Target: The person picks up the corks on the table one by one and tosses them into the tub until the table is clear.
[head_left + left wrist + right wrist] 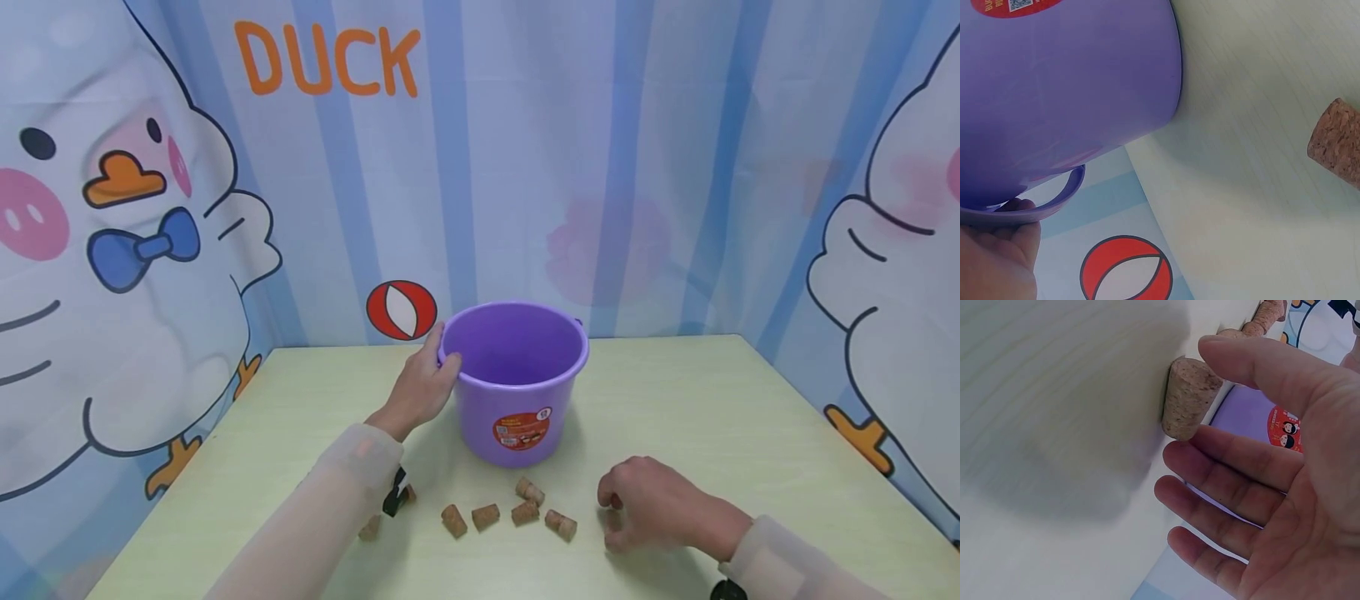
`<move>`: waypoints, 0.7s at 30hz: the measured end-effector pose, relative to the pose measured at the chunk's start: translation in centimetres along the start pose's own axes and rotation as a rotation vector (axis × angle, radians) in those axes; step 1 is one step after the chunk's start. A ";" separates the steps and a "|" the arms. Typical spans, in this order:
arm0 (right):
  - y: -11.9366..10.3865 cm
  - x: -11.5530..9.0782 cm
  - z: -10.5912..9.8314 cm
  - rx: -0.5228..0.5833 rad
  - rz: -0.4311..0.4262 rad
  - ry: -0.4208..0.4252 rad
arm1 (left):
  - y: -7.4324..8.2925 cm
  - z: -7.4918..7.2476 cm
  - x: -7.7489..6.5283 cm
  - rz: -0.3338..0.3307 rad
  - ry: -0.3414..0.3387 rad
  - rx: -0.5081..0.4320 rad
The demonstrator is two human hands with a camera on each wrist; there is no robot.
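Observation:
A purple bucket (517, 400) stands upright at the middle of the table. My left hand (420, 387) grips its rim on the left side, the thumb over the edge; the left wrist view shows the fingers (1022, 244) at the rim near the bucket's handle (1063, 197). Several cork stoppers lie in front of the bucket. My right hand (648, 508) hovers low beside the rightmost cork (560, 525), thumb and fingers apart. In the right wrist view a tapered cork (1190, 400) shows between the thumb and fingertips, not pinched.
Another cork (371, 527) lies at the left, partly hidden by my left sleeve (337, 483). The pale table (675, 392) ends at the back against a striped curtain (510, 167) with duck pictures. Similar curtain panels stand along both sides.

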State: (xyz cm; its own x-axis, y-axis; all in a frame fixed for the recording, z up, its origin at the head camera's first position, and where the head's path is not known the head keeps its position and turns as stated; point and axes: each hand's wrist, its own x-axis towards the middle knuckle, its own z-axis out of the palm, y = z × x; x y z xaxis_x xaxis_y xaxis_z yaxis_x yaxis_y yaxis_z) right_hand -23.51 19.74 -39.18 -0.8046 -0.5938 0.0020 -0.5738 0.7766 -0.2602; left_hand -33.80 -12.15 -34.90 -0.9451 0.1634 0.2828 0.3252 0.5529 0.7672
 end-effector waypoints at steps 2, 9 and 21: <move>0.0 0.0 0.1 0.005 0.004 -0.006 | 0.0 0.0 0.0 0.003 -0.001 -0.001; 0.0 0.2 0.4 0.020 -0.008 -0.013 | -0.1 0.1 0.1 0.007 0.000 0.001; 0.0 0.3 0.2 0.022 -0.014 0.012 | 0.0 0.1 0.0 0.001 0.002 0.003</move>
State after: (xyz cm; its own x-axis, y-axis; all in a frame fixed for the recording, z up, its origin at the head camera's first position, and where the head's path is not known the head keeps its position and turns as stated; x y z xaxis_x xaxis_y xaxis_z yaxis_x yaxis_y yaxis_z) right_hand -23.70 19.55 -39.34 -0.7982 -0.6021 0.0177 -0.5819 0.7630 -0.2814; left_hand -33.78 -12.09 -34.91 -0.9449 0.1618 0.2847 0.3257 0.5551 0.7654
